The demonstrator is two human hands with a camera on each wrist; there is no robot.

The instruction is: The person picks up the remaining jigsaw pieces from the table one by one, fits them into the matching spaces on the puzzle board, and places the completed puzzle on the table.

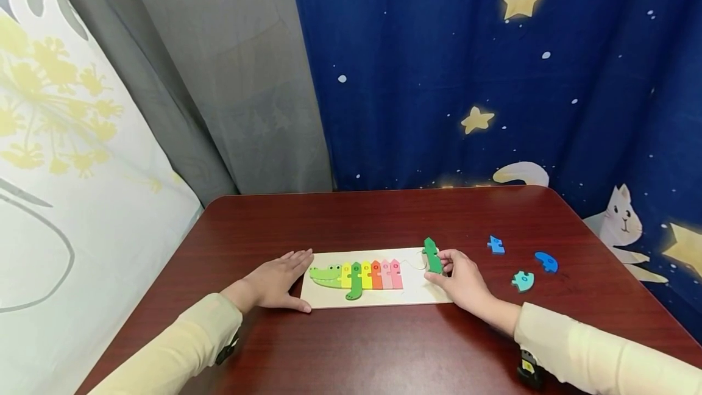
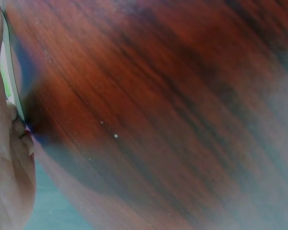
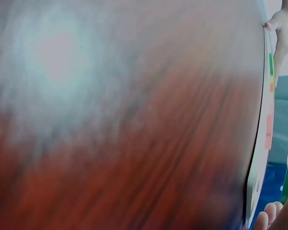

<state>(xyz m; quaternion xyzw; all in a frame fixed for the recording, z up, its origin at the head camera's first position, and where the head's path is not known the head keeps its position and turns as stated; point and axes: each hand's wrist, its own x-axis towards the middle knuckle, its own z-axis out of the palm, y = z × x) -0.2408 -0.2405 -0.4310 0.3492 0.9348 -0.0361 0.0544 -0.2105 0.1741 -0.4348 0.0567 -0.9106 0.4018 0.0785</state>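
Note:
A pale wooden puzzle board [image 1: 329,300] lies on the table, with a crocodile partly laid out on it. The light green head piece [image 1: 326,275] is at its left, followed by yellow, green, orange and pink pieces [image 1: 390,274]. My left hand [image 1: 276,279] rests at the board's left edge, fingers straight and thumb spread. Over the board's right part, my right hand [image 1: 463,279] pinches a dark green puzzle piece [image 1: 431,253] between thumb and fingers. The same green piece [image 3: 287,186] shows at the edge of the right wrist view.
Right of the board lie a blue piece [image 1: 496,245], a curved blue piece [image 1: 546,262] and a teal piece [image 1: 523,281]. The dark red table [image 1: 384,346] has rounded far corners. Behind it hang a grey curtain [image 1: 263,78] and a blue starry curtain [image 1: 417,78].

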